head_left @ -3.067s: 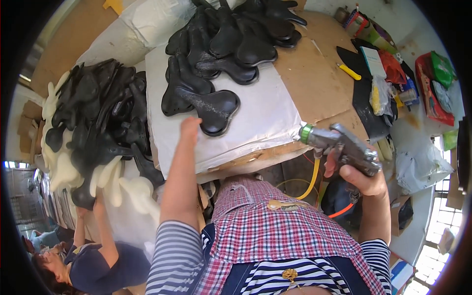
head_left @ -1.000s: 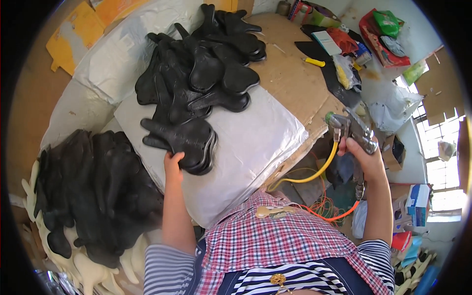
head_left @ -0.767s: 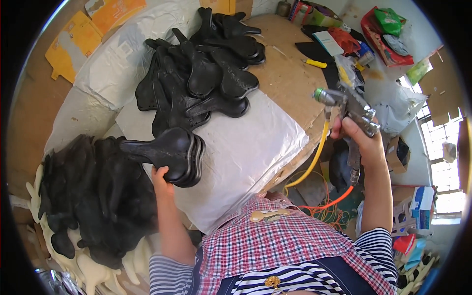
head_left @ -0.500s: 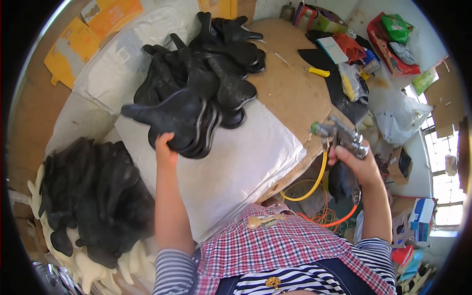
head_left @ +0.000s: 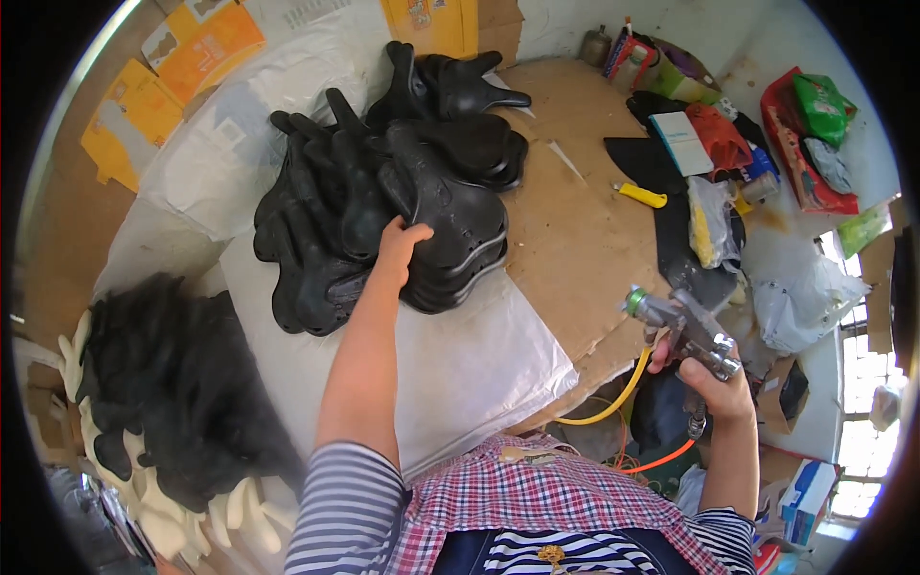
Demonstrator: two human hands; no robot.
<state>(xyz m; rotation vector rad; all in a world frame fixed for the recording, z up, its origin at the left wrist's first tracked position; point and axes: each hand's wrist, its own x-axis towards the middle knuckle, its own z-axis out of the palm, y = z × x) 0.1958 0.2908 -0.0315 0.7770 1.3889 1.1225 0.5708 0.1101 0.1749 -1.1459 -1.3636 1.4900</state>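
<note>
A pile of black bicycle saddle covers (head_left: 455,216) lies on the pale sheet over the table, several of them nested into stacks. My left hand (head_left: 402,247) reaches into the middle of this pile. Its thumb lies on the near edge of a cover, while the other fingers are partly hidden among the covers. On the right, my right hand (head_left: 704,374) is wrapped round the handle of a metal spray gun (head_left: 685,331) with a green ring near its nozzle. A yellow hose (head_left: 628,391) and an orange hose (head_left: 661,462) run by the gun.
More black pieces (head_left: 182,383) are heaped at lower left above cream-coloured saddle-shaped pieces (head_left: 251,517). A yellow cutter (head_left: 640,195) rests on the brown board (head_left: 565,230). Bags, a light-blue box (head_left: 681,143) and a red bag (head_left: 719,139) crowd the far right.
My left hand has moved up and right, and the stack it held at the pile's near side now lies among the others. The spray gun has shifted slightly down and right.
</note>
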